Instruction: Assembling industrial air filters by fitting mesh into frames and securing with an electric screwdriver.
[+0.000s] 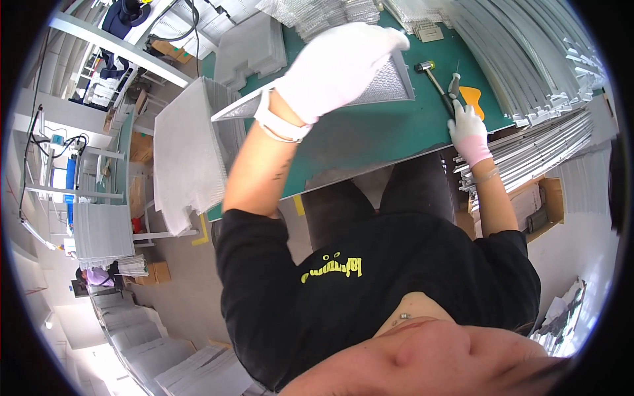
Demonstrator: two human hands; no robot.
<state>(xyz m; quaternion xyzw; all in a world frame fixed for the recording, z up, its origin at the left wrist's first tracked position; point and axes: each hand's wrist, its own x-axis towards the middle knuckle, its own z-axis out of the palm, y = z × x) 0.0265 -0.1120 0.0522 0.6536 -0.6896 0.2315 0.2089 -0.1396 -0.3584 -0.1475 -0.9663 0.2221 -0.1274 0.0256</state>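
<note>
My left hand [347, 69], in a white glove, is raised above the green-topped table, its fingers pressed together at the far right part of a framed mesh panel [386, 86]. It appears closed on that panel's frame, though the hand hides most of the grip. The panel is thin and silvery with a pale rim. On the right, my gloved right hand [469, 132] is closed at the dark handle end of a hammer [432, 80], which lies with its head pointing away. Beside that hand are an orange flat tool [471, 99] and a grey-handled pointed tool [454, 86].
Stacked pale panels [191, 152] stand at the table's left edge, with another stack [251, 53] behind. Long metal strips [522, 59] fill the far right; more strips [541, 145] lie below them near a cardboard box [551, 204]. Another person [99, 276] is distant at left.
</note>
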